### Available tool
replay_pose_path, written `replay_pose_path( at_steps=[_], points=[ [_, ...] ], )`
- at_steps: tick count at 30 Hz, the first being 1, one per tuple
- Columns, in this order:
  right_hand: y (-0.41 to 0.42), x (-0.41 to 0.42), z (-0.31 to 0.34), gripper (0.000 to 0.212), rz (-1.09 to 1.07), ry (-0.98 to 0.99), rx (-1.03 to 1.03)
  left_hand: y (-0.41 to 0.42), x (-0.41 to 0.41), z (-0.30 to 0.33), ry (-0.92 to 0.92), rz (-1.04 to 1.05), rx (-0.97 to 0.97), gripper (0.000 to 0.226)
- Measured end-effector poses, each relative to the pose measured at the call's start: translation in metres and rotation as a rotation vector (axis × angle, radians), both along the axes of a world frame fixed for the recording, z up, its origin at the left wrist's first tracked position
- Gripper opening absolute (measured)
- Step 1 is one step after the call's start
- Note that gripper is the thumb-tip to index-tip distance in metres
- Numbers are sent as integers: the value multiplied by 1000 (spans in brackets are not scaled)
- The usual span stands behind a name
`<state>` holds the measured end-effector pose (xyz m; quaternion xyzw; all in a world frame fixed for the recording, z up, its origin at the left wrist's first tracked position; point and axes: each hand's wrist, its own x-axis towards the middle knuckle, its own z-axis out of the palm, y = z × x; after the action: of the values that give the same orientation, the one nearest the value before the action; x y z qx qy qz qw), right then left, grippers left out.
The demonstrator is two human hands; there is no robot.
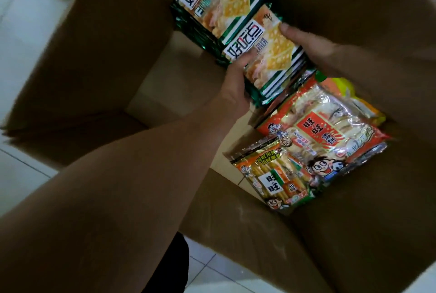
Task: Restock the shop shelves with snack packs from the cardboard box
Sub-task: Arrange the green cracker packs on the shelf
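Inside the cardboard box (99, 61), toward 12 o'clock, your left hand (236, 80) and right hand (313, 49) clamp their fingers on the green cracker packs (266, 56). Squeeze both ends evenly and lift straight up, clear of the orange packs (330, 136) at 4 o'clock.

White tiled floor (28, 33), carrying an open brown cardboard box (106, 40); on the box's bottom, green cracker packs (219, 7) and orange-red rice-cracker bags (330, 132).

Pale tiled floor (22, 174) with thin dark grout lines shows at the edges, under dim light
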<state>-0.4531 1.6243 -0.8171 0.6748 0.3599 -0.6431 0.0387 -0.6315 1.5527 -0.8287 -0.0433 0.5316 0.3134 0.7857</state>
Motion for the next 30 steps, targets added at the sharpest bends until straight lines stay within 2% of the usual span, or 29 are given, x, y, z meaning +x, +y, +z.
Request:
replay_pose_path(
  at_steps=[2,4,6,9,12,19,20,23,26,28,30],
  points=[
    [-10,-3,6,101,121,24,-24,-13,-15,4,-24,-11,-8,34],
    [-24,-11,19,106,223,48,12,-27,-35,16,-25,-58,13,28],
    [-38,-21,38,109,248,63,64,-38,-55,40,-19,-83,26,24],
    [-54,-39,84,103,238,84,90,-45,-83,91,13,-112,40,29],
    [-68,-49,147,88,132,114,123,-44,-103,157,8,-155,81,30],
    [-92,-60,334,53,-304,170,156,-30,-120,350,9,-234,203,22],
    [-94,-59,363,57,-349,168,160,-26,-120,380,9,-254,210,21],
    [-101,-48,451,96,-440,200,217,-15,-112,472,-20,-373,233,18],
    [-116,-36,556,115,-525,222,292,-5,-97,567,-5,-519,317,15],
    [-134,-28,624,106,-594,273,324,-3,-82,630,-5,-635,377,12],
    [-155,-19,682,80,-654,312,324,-6,-64,688,31,-780,471,10]
  ],
)
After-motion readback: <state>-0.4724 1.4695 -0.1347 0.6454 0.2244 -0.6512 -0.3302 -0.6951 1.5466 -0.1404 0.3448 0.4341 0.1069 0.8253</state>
